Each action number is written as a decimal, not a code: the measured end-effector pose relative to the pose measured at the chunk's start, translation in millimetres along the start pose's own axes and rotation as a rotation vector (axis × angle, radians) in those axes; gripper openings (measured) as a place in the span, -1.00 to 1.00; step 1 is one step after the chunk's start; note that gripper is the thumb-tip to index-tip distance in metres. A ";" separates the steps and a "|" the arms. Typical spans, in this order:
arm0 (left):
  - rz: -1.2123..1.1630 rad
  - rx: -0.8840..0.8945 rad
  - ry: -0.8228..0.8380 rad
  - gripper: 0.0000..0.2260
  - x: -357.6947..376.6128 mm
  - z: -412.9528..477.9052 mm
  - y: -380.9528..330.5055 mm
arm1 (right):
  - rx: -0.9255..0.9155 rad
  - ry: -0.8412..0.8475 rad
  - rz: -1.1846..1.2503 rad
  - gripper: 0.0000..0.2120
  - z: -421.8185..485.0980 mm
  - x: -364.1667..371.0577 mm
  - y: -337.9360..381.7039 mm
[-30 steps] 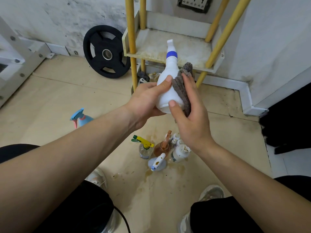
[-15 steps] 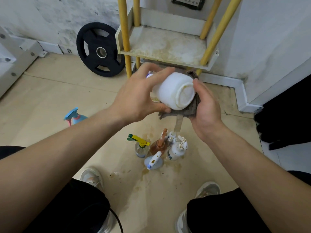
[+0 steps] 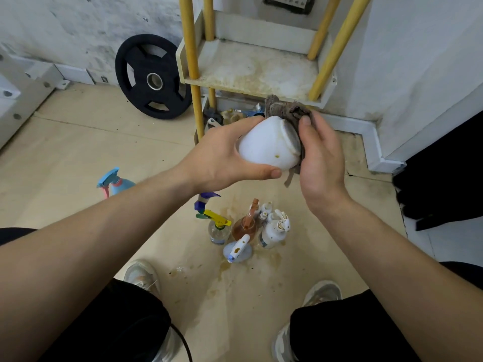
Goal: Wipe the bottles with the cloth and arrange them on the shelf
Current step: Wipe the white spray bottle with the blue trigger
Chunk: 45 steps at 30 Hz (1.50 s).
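- Stained beige floor, with a yellow-legged shelf against the wall.
- Left hand: fingers and thumb curled round a white bottle, tipped sideways just in front of the shelf.
- Right hand: holds a grey cloth pressed to the bottle's base.
- Other bottles: clustered on the floor below the shelf's front.

Black weight plate leans on the stained white wall at back left, white bolted metal frame far left, wall socket at top, white baseboard at right, brown spill stains on beige floor, black cable at bottom edge.
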<state>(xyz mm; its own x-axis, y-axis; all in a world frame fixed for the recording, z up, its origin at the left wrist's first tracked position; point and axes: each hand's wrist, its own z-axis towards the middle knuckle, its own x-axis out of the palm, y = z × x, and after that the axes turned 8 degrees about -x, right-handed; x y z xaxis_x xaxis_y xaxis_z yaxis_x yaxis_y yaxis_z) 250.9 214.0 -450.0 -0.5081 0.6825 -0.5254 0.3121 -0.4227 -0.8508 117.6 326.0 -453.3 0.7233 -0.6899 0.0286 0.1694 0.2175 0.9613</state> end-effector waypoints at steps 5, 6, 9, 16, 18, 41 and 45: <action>-0.076 -0.062 0.037 -0.55 0.1 2.3 -2.5 | -0.311 0.201 -0.369 -0.68 -7.3 -1.4 -3.3; -0.086 -0.070 0.042 -0.59 0.1 2.0 -3.5 | -0.364 0.229 -0.417 -0.67 -7.6 -2.0 -3.9; -0.101 -0.101 0.055 -0.68 -2.3 -0.2 -7.1 | -0.567 0.296 -0.547 -0.68 -6.8 -3.9 -1.1; -0.121 -0.216 0.254 -0.61 -4.3 -3.6 -7.6 | -0.498 0.304 -0.491 -0.72 -7.9 -7.8 -3.3; -0.120 -0.229 0.281 -0.58 -3.1 -4.4 -5.8 | -0.450 0.301 -0.438 -0.74 -6.7 -9.3 -2.5; -0.288 -0.257 0.259 -0.58 -0.3 -3.7 0.6 | -0.183 0.212 -0.295 -0.68 -7.5 -2.7 3.5; -0.335 -0.294 0.253 -0.63 3.8 -5.1 2.2 | -0.551 0.338 -0.625 -0.67 -5.6 -9.5 -7.1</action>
<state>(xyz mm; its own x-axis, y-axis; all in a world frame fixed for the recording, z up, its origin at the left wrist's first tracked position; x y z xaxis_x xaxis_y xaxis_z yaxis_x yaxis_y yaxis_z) 253.8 218.7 -453.9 -0.4199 0.8901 -0.1772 0.3964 0.0042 -0.9181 113.3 334.9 -461.9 0.5353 -0.5726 -0.6210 0.8321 0.2308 0.5044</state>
